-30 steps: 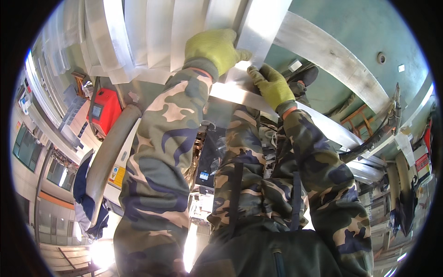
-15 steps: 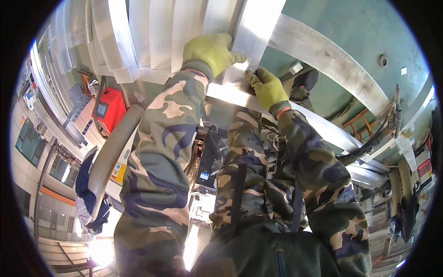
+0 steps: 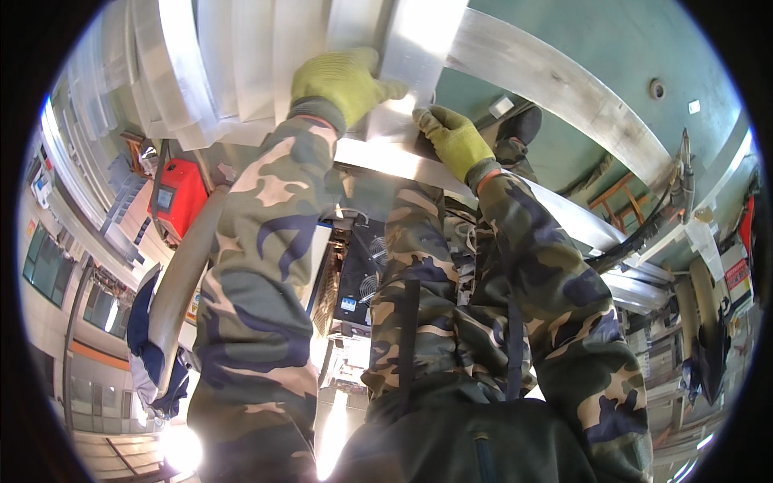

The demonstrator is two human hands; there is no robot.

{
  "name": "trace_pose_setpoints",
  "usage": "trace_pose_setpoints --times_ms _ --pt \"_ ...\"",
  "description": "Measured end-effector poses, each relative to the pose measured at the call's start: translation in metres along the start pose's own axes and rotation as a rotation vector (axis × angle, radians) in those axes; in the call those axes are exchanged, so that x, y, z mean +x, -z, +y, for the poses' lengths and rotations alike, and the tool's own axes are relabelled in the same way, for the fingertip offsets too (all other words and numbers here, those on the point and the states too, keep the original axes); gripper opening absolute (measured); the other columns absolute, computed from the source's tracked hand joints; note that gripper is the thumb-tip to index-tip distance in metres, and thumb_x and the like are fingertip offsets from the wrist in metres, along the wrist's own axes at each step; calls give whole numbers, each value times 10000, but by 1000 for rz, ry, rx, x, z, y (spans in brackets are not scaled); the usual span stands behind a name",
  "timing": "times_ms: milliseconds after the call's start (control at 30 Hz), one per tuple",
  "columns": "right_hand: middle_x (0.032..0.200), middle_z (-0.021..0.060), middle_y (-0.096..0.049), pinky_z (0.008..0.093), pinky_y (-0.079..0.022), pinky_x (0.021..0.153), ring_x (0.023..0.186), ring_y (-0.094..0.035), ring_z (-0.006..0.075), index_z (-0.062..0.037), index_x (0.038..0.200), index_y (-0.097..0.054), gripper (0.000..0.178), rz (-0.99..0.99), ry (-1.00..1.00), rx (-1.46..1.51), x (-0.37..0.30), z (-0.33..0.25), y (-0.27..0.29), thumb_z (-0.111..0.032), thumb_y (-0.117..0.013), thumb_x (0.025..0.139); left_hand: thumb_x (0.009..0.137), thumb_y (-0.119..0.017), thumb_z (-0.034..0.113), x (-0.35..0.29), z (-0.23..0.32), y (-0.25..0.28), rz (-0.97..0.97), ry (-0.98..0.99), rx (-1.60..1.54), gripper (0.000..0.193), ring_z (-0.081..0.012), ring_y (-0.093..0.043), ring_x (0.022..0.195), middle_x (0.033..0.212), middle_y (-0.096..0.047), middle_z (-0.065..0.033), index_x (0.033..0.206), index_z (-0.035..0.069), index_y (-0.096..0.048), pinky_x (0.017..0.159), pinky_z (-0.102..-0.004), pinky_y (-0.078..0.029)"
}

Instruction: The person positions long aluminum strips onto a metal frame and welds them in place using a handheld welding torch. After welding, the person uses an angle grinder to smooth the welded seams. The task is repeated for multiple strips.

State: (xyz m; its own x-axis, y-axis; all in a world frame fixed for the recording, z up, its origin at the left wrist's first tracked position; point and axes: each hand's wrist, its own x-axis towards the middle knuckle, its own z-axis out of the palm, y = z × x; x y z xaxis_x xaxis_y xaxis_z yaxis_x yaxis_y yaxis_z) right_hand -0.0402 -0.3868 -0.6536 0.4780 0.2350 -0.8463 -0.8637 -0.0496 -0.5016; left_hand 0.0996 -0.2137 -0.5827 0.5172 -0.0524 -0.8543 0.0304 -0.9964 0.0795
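A gap lies at upper right between a curved metal strip (image 3: 564, 80) and a pale crossbeam (image 3: 386, 159), a dark shoe (image 3: 522, 122) intruding near the right hand (image 3: 459, 143); close-set metal profiles (image 3: 250, 56) block the upper left.

The gloves (image 3: 338, 83) are yellow-green, the sleeves (image 3: 262, 294) camouflage in green, tan and navy, the bars (image 3: 415, 52) silver

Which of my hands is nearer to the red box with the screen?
Left. Your left hand is to the right of the red box and higher in the picture, at the metal bars; your right hand is farther off to the right.
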Motion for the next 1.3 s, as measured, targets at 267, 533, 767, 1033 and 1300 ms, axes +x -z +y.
trace_pose_setpoints --times_ms 267,533,767,1033,1300 --pt "1260 115 -708 291 -454 1052 1176 -627 176 20 1408 -600 561 -118 34 12 -6 -8 25 -426 -592 1068 816 -777 619 5 -6 -13 78 -6 -18 584 -282 -722 945 1011 -768 -94 1055 87 -745 850 -403 -544" --pt "1355 132 -675 295 -503 1007 1228 -627 176 20 1427 -578 486 315 170 321 -59 -13 45 -233 -675 1024 790 -740 576 2 6 -5 120 -93 -53 553 -394 -685 986 1047 -741 -183 1072 101 -743 833 -489 -521" --pt "1288 75 -699 292 -553 923 1139 -659 164 -67 1450 -598 441 1296 362 -36 -211 26 272 -192 -680 1036 807 -789 462 -18 15 7 60 48 -46 453 -349 -719 959 1028 -772 -139 1060 88 -751 833 -426 -545" --pt "835 -2 -651 287 -466 628 700 -564 105 -36 1204 -736 535 912 -74 101 -220 137 463 -525 -581 1052 804 -789 476 -6 -11 -3 106 -20 -73 537 -361 -705 972 1018 -749 -162 1156 78 -705 836 -437 -535" --pt "1057 34 -708 253 -506 763 904 -658 115 -47 1252 -696 416 764 173 307 -206 90 435 -367 -710 987 790 -857 470 -14 -20 8 12 129 -138 590 -283 -721 1014 1091 -766 -155 1146 16 -731 906 -358 -536"
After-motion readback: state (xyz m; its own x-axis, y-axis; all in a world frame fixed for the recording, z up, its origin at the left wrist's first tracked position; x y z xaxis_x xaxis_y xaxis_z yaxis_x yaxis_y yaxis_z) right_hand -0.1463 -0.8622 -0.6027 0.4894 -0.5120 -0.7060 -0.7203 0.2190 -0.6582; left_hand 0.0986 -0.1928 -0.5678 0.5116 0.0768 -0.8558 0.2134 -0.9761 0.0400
